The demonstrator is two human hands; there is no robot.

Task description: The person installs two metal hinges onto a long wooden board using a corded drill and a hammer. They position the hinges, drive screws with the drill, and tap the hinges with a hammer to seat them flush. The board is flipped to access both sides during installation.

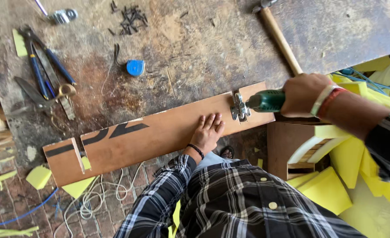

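A long brown wooden board [160, 134] with black markings lies across the near edge of a worn workbench [195, 57]. My left hand [208, 130] presses flat on the board, fingers together. My right hand [303, 94] grips a green-handled screwdriver [265, 101], whose tip meets a small metal hinge [240, 107] fixed near the board's right end.
A wooden-handled hammer [281, 37] lies at the back right. Blue-handled pliers [43, 66], scissors [41, 94], a blue tape measure [135, 67] and a pile of dark screws [131, 17] sit on the bench. Yellow foam pieces [331, 185] and white cord [93, 198] lie below.
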